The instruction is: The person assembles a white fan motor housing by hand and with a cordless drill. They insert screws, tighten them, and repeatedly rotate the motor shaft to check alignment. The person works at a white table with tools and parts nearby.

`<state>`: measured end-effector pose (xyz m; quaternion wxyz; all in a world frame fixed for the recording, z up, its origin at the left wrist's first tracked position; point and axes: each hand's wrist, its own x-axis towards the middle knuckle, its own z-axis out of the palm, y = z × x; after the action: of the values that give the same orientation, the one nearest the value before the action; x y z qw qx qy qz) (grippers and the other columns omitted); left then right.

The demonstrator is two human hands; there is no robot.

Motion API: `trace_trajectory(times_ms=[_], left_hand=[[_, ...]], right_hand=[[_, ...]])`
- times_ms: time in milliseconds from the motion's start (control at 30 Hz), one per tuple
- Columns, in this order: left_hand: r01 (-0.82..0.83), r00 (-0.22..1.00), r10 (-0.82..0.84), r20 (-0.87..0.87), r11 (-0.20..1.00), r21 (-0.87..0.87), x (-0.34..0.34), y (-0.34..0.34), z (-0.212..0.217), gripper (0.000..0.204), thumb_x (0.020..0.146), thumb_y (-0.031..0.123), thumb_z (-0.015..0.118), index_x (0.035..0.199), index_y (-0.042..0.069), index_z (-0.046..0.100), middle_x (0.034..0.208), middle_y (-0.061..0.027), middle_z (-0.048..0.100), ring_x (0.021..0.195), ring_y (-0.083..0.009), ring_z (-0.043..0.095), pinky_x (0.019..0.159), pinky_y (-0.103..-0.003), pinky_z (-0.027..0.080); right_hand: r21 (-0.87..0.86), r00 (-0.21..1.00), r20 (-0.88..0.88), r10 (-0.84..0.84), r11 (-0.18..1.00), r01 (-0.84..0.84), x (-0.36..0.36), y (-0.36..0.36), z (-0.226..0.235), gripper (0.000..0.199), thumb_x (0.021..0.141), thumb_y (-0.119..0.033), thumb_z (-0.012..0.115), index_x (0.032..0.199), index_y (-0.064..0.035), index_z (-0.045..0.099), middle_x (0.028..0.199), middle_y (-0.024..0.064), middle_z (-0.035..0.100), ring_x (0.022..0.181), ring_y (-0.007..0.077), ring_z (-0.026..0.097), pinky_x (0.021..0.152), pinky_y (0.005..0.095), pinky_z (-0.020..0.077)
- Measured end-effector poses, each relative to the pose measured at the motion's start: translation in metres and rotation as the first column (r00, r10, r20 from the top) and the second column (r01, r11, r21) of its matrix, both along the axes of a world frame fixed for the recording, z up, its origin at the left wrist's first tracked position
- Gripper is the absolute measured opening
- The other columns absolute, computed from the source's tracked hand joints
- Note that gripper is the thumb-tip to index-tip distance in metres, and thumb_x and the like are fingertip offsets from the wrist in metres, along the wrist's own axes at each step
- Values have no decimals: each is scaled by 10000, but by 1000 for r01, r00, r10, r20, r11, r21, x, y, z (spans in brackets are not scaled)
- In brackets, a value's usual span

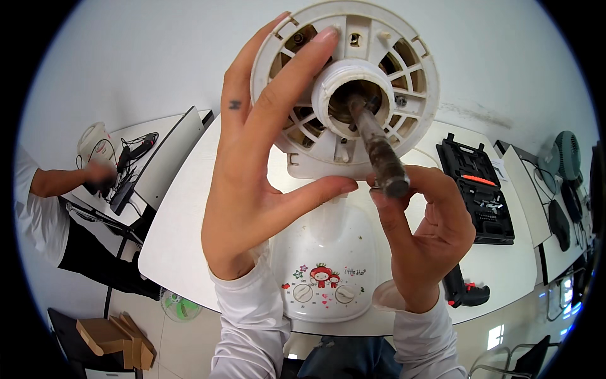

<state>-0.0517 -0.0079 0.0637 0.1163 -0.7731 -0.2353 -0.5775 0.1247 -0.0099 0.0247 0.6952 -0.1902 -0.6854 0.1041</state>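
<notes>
White plastic fills the frame as a person lifts a fan motor housing [353, 82] close to the head camera, above a white table [189, 208]. The left hand [259, 170] grips the round, slotted housing, fingers spread wide across its face and thumb hooked under its lower edge. The right hand [429, 234] pinches the tip of the rusty metal shaft [379, 148] that juts from the housing's threaded collar, fingers curled tight around it. Below the hands stands the fan's white base [325, 265], with two dials and a cartoon sticker. An open black tool case [476, 189] lies to the right on the table. Another person [44, 208] works at a neighbouring desk on the left.
</notes>
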Motion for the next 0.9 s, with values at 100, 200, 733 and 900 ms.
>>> trace_trajectory(times_ms=[100,200,733,900], left_hand=[[-139,984,136,-117,990,-17,-22,6,-2,1097,487,348,896,1411,27,399,1460,-144,373,1328,-291,392,1051,-425,388],[-165,986,161,-39,976,-145,-10,0,-2,1099,488,319,904,1415,29,389,1460,-139,355,1310,-286,416,1049,-420,407],[-18,1000,17,11,1000,21,-9,5,0,1021,499,195,878,1401,58,420,1455,-148,355,1301,-283,420,1059,-411,368],[59,998,-61,15,994,87,1,8,3,1022,490,214,890,1393,66,434,1438,-158,384,1305,-292,413,1034,-403,388]], right_hand=[[5,1000,-4,-7,1000,7,0,-1,2,252,673,77,761,889,-16,672,833,72,687,603,137,551,514,233,437],[63,998,8,-56,996,56,3,2,4,255,659,66,774,879,-28,684,836,58,677,639,137,550,524,232,429],[376,963,92,-253,904,202,-10,19,18,289,619,29,817,867,-10,674,899,65,588,766,167,550,642,274,437],[418,944,90,-318,872,254,-5,25,17,305,595,14,826,870,-42,706,872,41,582,746,156,531,594,263,412]])
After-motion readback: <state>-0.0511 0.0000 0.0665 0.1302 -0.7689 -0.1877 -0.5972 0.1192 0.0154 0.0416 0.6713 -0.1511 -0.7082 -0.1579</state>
